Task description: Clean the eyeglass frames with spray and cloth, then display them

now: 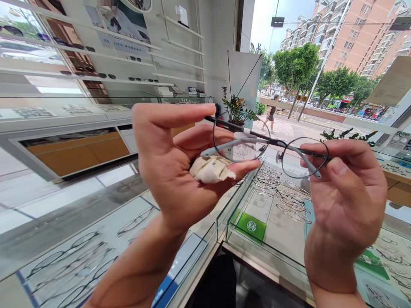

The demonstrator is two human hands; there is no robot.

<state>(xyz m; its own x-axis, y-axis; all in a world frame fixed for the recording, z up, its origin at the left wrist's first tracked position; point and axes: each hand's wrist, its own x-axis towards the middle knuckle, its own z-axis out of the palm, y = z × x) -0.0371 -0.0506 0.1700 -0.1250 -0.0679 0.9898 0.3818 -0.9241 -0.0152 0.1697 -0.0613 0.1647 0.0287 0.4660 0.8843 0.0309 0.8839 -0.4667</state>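
A pair of thin dark round-framed glasses [272, 152] is held up between both hands at chest height. My left hand [173, 171] cradles a crumpled cream cleaning cloth [212, 169] in its palm, the fingers curled round the left lens and the folded grey temple. My right hand [346, 192] pinches the frame's right end beside the other lens, thumb on top. Both lenses look transparent.
Glass display counters [224, 231] below hold several rows of spectacle frames, with a green label [251, 226] inside one. Wall shelves [96, 77] on the left carry sunglasses. A potted plant [237, 109] stands by the window; outside a person walks along the street.
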